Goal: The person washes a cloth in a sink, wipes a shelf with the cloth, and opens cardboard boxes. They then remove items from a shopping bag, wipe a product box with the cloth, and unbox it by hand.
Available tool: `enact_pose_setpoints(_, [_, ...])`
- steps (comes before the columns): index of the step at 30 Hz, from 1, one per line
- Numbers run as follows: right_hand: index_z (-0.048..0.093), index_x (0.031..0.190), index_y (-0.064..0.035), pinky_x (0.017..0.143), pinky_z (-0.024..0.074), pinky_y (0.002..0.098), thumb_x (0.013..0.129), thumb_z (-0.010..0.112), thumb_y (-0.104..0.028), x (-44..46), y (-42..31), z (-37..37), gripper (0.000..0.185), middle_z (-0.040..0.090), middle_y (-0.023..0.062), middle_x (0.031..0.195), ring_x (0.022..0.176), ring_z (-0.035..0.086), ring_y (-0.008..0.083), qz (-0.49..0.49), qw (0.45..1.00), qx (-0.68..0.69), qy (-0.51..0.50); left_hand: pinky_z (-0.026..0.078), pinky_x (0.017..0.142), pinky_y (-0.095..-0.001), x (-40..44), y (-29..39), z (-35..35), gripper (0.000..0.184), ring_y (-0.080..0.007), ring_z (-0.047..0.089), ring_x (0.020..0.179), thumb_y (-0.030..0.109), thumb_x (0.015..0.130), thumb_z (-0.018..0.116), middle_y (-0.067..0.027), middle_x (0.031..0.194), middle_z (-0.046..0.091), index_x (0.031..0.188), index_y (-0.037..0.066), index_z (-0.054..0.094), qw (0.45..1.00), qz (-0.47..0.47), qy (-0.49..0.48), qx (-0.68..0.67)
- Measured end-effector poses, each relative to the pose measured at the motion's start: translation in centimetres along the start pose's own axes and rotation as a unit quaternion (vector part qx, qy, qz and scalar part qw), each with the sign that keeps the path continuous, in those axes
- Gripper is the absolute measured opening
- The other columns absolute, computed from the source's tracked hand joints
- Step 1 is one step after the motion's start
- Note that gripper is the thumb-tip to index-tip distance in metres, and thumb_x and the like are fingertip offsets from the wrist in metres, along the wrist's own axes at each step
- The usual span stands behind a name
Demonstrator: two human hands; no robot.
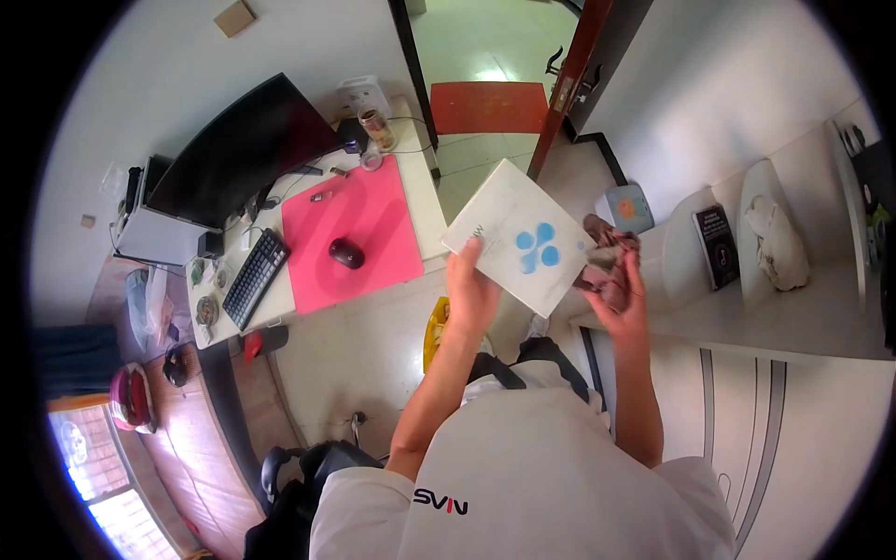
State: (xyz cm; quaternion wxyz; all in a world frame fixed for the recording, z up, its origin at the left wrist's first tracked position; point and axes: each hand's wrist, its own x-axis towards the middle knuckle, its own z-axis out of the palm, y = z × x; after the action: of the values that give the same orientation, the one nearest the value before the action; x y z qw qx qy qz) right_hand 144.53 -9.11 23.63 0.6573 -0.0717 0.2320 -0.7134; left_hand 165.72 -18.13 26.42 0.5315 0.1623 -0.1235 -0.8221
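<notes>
A flat white box point(509, 210) with a blue four-petal mark on its face is held up in front of my body, tilted cornerwise. My left hand point(474, 289) grips its lower left edge, with the thumb on the face. In my right hand point(627, 303) is a crumpled brownish cloth point(609, 285), bunched against the right side of the box. The fingers behind the box and inside the cloth are partly hidden.
To the left, a desk carries a monitor point(247, 145), a keyboard point(256, 278) and a mouse point(346, 253) on a pink mat point(392, 219). Shelves point(677, 317) holding a dark box point(715, 247) stand at right. A red-brown door point(571, 70) is open ahead; an office chair point(322, 471) is behind left.
</notes>
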Motion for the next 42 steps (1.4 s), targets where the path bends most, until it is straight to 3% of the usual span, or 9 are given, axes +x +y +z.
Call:
enact_pose_setpoints(2, [0.051,0.126,-0.0189,0.104,0.0325,0.0498,0.092,0.057,-0.034,1.6,1.9,-0.9,0.038,0.048,0.0021,0.133,0.124,0.042,0.0214,0.019,0.995,-0.008,0.103,0.043,0.096,-0.0396,-1.3,-0.9,1.1,0.046,-0.0238,0.052,0.113,0.021,0.088,0.058,-0.0145,0.123,0.053,0.127,0.001,0.044,0.986,0.070,0.040,0.148])
enact_pose_setpoints(4, [0.053,0.123,-0.0162,0.100,0.0371,0.0450,0.092,0.057,-0.033,3.2,2.9,-1.8,0.036,0.053,0.0017,0.125,0.119,0.047,0.0201,0.034,0.997,0.003,0.076,0.043,0.094,-0.0386,-2.7,-2.0,1.7,0.048,-0.0225,0.052,0.112,0.019,0.085,0.063,-0.0141,0.123,0.053,0.125,0.001,0.045,0.959,0.076,0.016,0.271])
enact_pose_setpoints(6, [0.052,0.121,-0.0130,0.095,0.0433,0.0342,0.091,0.057,-0.031,3.3,4.4,0.3,0.035,0.056,0.0021,0.119,0.113,0.051,0.0189,-0.031,0.995,-0.060,0.071,0.043,0.092,-0.0379,-3.5,-3.9,1.9,0.055,-0.0235,0.052,0.111,0.016,0.078,0.072,-0.0151,0.123,0.051,0.123,0.002,0.045,0.868,0.185,-0.057,0.457])
enact_pose_setpoints(9, [0.049,0.116,-0.0086,0.086,0.0442,0.0330,0.091,0.056,-0.040,2.9,6.7,-3.5,0.041,0.054,0.0029,0.110,0.102,0.051,0.0182,-0.027,0.994,-0.089,0.056,0.043,0.091,-0.0401,-4.9,-7.3,3.3,0.064,-0.0338,0.050,0.113,0.015,0.069,0.078,-0.0207,0.124,0.048,0.122,0.001,0.045,0.727,0.362,-0.120,0.570])
enact_pose_setpoints(13, [0.049,0.115,-0.0080,0.085,0.0438,0.0327,0.090,0.055,-0.042,2.1,6.7,-4.6,0.042,0.054,0.0030,0.108,0.100,0.050,0.0181,0.093,0.994,0.043,0.033,0.041,0.095,-0.0437,-6.7,-9.2,3.3,0.071,-0.0400,0.048,0.114,0.011,0.062,0.076,-0.0231,0.125,0.045,0.124,-0.002,0.044,0.740,0.328,-0.133,0.572])
enact_pose_setpoints(21, [0.049,0.112,-0.0068,0.081,0.0430,0.0320,0.089,0.055,-0.046,1.2,7.2,-6.6,0.046,0.053,0.0033,0.103,0.094,0.050,0.0179,0.225,0.959,0.174,-0.013,0.040,0.095,-0.0438,-8.4,-8.6,0.4,0.076,-0.0377,0.047,0.109,0.019,0.065,0.073,-0.0199,0.126,0.044,0.129,-0.005,0.040,0.736,0.158,-0.071,0.654])
enact_pose_setpoints(25, [0.049,0.110,-0.0062,0.080,0.0426,0.0317,0.089,0.055,-0.048,1.7,8.7,-6.4,0.047,0.053,0.0035,0.101,0.092,0.050,0.0178,0.273,0.934,0.229,-0.030,0.040,0.095,-0.0436,-9.1,-8.2,-1.6,0.078,-0.0379,0.046,0.112,0.019,0.065,0.074,-0.0208,0.129,0.043,0.130,-0.006,0.038,0.725,0.154,-0.055,0.669])
enact_pose_setpoints(37, [0.046,0.097,-0.0053,0.072,0.0378,0.0273,0.086,0.055,-0.056,5.4,12.4,-1.7,0.053,0.046,0.0023,0.088,0.078,0.044,0.0156,0.331,0.881,0.277,-0.193,0.041,0.085,-0.0438,-10.8,-6.2,-3.6,0.062,-0.0337,0.052,0.103,0.007,0.053,0.079,-0.0129,0.116,0.053,0.107,0.005,0.049,0.655,0.342,-0.078,0.669])
enact_pose_setpoints(42, [0.047,0.098,-0.0021,0.074,0.0391,0.0290,0.088,0.052,-0.055,4.3,11.5,0.0,0.054,0.048,0.0047,0.092,0.080,0.044,0.0182,0.281,0.911,0.290,-0.080,0.043,0.077,-0.0393,-11.0,-5.6,-3.1,0.059,-0.0290,0.051,0.091,0.007,0.054,0.081,-0.0107,0.104,0.053,0.105,0.008,0.051,0.654,0.364,-0.105,0.655])
